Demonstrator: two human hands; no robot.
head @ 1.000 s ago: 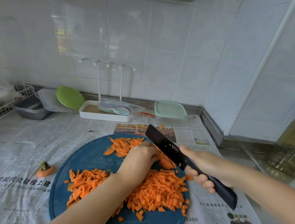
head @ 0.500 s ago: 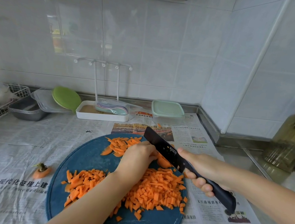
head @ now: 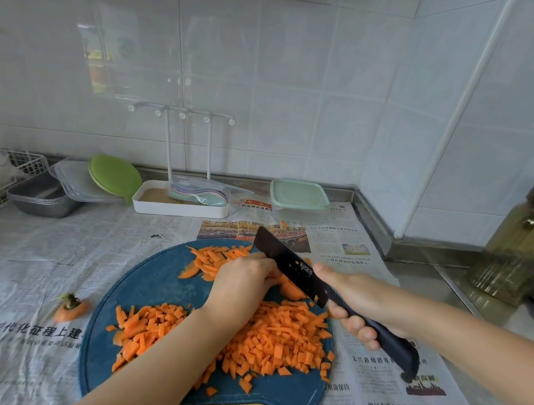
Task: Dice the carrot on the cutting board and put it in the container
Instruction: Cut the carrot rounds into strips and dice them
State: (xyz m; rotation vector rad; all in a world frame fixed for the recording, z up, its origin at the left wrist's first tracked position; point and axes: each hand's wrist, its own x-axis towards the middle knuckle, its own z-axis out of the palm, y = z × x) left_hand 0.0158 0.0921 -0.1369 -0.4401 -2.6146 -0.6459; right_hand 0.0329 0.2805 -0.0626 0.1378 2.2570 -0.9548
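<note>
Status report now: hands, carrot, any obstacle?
Right hand grips black knife. Left hand holds orange carrot strips on round blue cutting board. Mint-lidded clear container closed.

Cutting board (head: 149, 292): under our left hand (head: 243, 283), on the newspaper (head: 36, 259).
Knife (head: 288, 264): in our right hand (head: 361, 299), blade just beside our left.
Carrot strips (head: 209, 259): under our left fingers.
Diced carrot (head: 279, 343): nearer us than both hands.
Container (head: 297, 199): behind our hands.
Carrot top (head: 70, 308): left of our left hand.

Glossy white tiled back wall (head: 274, 70), side wall (head: 516, 131) meeting it above the back right corner of the steel counter (head: 442, 285), window reflection (head: 99, 60) in the tiles, soft daylight, newspaper (head: 36, 259) spread to the front edge.
</note>
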